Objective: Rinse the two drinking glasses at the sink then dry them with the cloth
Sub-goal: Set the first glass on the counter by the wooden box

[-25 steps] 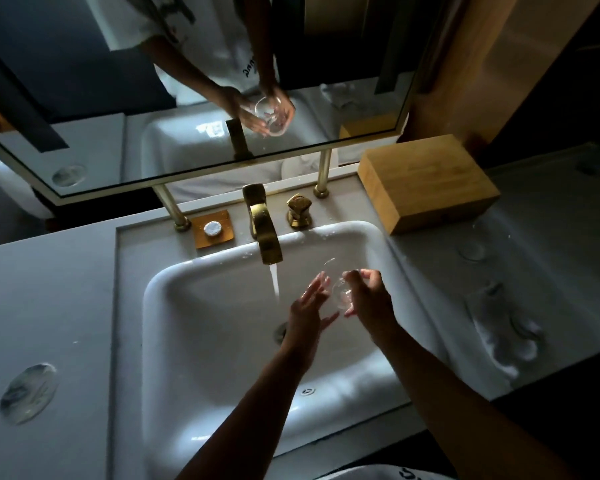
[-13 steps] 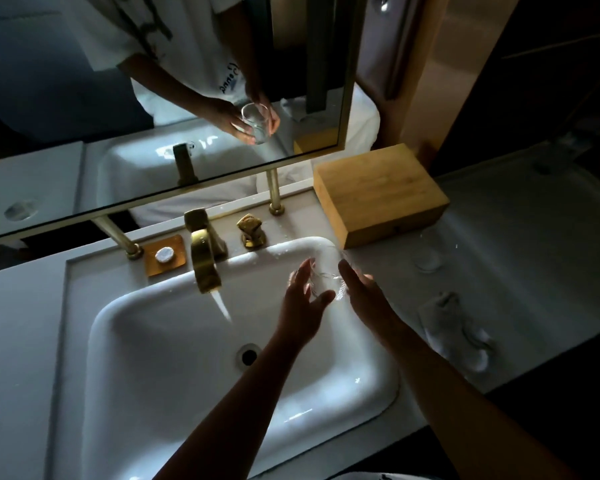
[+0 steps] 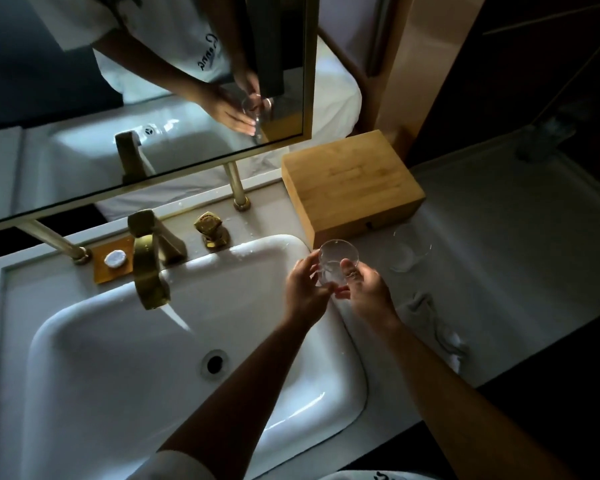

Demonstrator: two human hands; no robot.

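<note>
I hold a clear drinking glass between both hands over the sink's right rim, its mouth tilted toward the wooden box. My left hand grips its left side and my right hand grips its right side and base. A second clear glass stands on the counter to the right, in front of the box. A crumpled white cloth lies on the counter nearer me, right of my right wrist. Water runs from the gold tap into the white sink.
A wooden box sits on the counter behind the glasses. A gold tap handle and a small soap on an amber tray stand behind the basin. A mirror hangs above. The counter's front edge drops off at the right.
Both hands carried the glass out of the water stream and to the right, from the middle of the basin to its right rim. The view also swung right.
</note>
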